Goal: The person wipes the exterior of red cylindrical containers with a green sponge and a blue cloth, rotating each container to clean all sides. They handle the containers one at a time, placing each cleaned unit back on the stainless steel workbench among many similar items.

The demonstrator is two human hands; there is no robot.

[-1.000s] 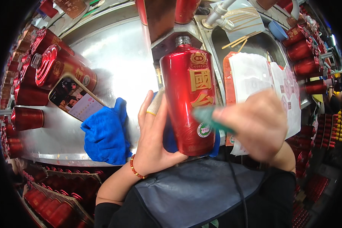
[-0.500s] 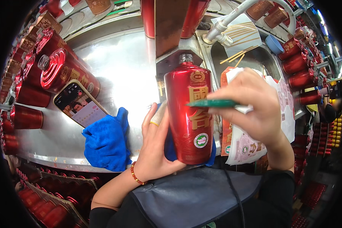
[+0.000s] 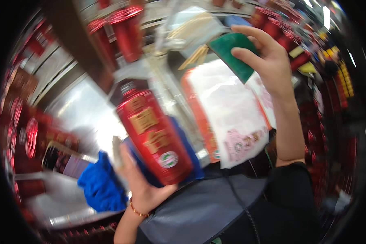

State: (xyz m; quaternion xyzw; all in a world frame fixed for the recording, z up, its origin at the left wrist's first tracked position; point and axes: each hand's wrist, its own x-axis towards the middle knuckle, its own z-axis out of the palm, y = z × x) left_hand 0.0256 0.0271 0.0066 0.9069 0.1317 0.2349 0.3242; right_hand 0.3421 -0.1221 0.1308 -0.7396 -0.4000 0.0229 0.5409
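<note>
A glossy red bottle (image 3: pixel 156 140) with gold lettering and a round white-green sticker lies on a blue cloth (image 3: pixel 193 156), its neck pointing away from me. My left hand (image 3: pixel 144 183) cups its left side, with the thumb along the base. Off to the right, clear of the bottle, my right hand (image 3: pixel 266 51) pinches a flat green scraper (image 3: pixel 232 53) between thumb and fingers. Below the scraper lies a stack of printed white and orange sheets (image 3: pixel 221 97). The picture is blurred by motion.
A crumpled blue cloth (image 3: pixel 101 185) and a phone (image 3: pixel 63 158) sit on the metal table to the left. More red bottles (image 3: pixel 126 34) stand beyond. At the back are a sink with thin wooden sticks (image 3: pixel 194 57) and a brown post (image 3: pixel 79 40).
My view has swung to the right. My right hand has drawn the scraper away from the bottle's front, up and to the right, showing its flat face. The left hand remains on the bottle.
</note>
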